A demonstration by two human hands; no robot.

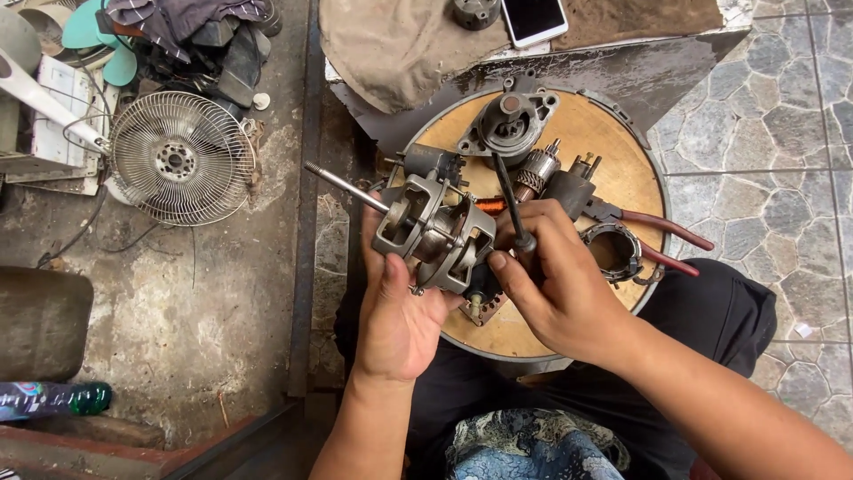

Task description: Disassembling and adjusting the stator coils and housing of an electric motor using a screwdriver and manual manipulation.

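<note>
Cradling a grey fan motor [433, 234] with its shaft pointing far-left, the left hand [402, 307] grasps it over the round wooden table [613, 169]; the right hand [555, 280] is clenched around a dark screwdriver [513, 203] set against the motor, red-handled pliers [657, 238] lying just right

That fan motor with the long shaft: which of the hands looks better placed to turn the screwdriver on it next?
Right, probably. The right hand grips the screwdriver with its tip at the fan motor, while the left hand cradles the motor from below.
</note>
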